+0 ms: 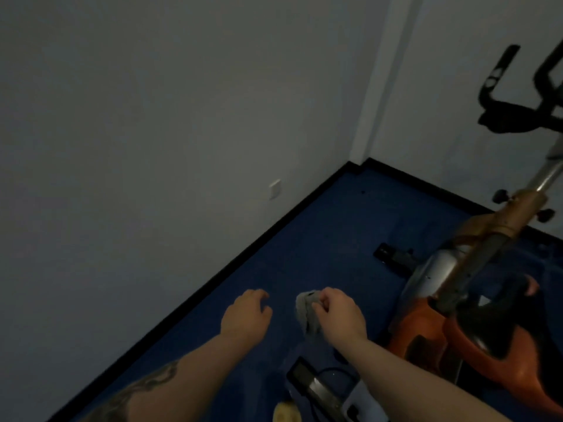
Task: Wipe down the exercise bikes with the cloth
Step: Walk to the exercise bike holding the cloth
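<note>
- Cloth (pixel 306 312): small grey rag, bunched up in the right hand (pixel 341 310), held in the air over the blue floor (pixel 320 226), not touching any bike.
- Handling, my read: light, soft and limp, so it drapes and folds, with no fragility or slip risk. Bunched like this it gives a small contact patch; better to flatten it under the palm and fingers before wiping.
- Right grip: fingers curled round the rag, with the wad sticking out on the thumb side.
- Left hand (pixel 246 313): palm down, fingers loosely curled, holding nothing, just beside the rag but not touching it.
- Both forearms reach forward from the bottom edge, hands near each other at mid-frame.
- Orange bike (pixel 451 330): to the right of the right hand, close but apart. Frame and shroud look rigid and smooth, and should take firm pressure. Its black handlebars (pixel 515 114) are up at the top right, well away from the hands.
- Second machine's console (pixel 316 388): at the bottom edge below the hands; too dark to make out details.
- Wiping contact not yet made; the nearest target is probably the orange shroud.
</note>
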The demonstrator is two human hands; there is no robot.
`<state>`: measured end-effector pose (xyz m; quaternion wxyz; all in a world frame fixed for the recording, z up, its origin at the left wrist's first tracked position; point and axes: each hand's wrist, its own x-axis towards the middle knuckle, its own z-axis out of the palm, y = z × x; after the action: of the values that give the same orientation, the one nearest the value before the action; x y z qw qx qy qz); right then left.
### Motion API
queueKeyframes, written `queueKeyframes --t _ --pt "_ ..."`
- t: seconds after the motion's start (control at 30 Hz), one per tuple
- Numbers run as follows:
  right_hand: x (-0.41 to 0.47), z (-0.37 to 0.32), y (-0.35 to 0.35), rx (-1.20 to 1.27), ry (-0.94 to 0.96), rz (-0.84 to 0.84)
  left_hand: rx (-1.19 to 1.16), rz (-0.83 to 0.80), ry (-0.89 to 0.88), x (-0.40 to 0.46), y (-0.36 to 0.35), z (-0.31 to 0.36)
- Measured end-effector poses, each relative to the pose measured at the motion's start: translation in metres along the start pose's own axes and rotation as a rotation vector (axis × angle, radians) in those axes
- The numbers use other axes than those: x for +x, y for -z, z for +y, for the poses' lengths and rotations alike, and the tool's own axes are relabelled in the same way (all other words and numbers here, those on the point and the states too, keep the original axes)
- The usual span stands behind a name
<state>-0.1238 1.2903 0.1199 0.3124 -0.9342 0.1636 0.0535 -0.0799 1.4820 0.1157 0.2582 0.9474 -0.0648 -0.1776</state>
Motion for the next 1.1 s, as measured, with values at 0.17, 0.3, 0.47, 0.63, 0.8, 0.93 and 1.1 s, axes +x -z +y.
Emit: queueKeyframes --t 0.17,0.3,0.47,0.63,0.8,0.93,1.1 --pt "0.060 -0.003 0.018 0.005 -0.071 0.049 0.065 -0.009 -0.130 0.087 0.033 0.020" --pt "0.100 -0.009 0.025 0.073 -0.196 0.149 0.090 -0.060 -0.206 0.140 0.050 0.030" --pt "0.164 -0.026 0.036 0.117 -0.316 0.278 0.129 -0.120 -0.347 0.230 0.074 0.050" --pt "0.202 -0.031 0.044 0.257 -0.463 0.454 0.164 -0.190 -0.506 0.318 0.092 0.081" --pt "0.220 -0.024 0.070 0.345 -0.598 0.625 0.167 -0.312 -0.597 0.357 0.083 0.122" --pt "0.234 -0.008 0.094 0.374 -0.658 0.745 0.162 -0.377 -0.702 0.371 0.061 0.173" --pt "0.256 0.024 0.126 0.424 -0.714 0.851 0.137 -0.431 -0.826 0.377 0.028 0.241"
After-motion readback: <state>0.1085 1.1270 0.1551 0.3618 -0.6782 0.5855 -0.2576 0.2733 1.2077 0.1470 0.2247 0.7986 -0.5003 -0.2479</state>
